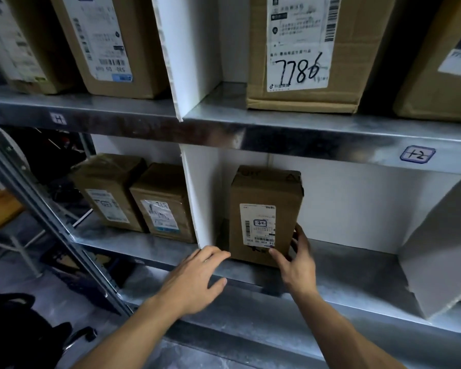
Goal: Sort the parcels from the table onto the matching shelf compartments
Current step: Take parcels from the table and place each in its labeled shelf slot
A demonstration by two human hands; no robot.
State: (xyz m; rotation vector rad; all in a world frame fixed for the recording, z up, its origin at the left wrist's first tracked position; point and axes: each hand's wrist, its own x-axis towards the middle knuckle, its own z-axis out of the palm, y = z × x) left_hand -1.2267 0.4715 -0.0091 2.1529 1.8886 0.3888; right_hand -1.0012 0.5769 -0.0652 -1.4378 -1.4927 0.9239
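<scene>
The parcel (265, 189) is brown cardboard, its label white with black print and barcodes. The shelf (330, 130) is grey metal. The dividers (198, 198) are plain white. The upper box (341, 75) is brown, its white label bearing black handwritten digits. The shelf tag (417, 154) has a blue outline.

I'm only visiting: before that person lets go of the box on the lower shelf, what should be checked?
1. The parcel stands upright on the lower shelf: ok.
2. Its base sits fully behind the shelf's front edge: ok.
3. The shipping label faces outward: ok.
4. The handwritten mark on the label matches the shelf tag: cannot tell, as neither reads clearly.
5. The right hand is off the parcel: not ok, it pinches the lower right corner.
6. The left hand is free: ok, it is open and holds nothing.
</scene>
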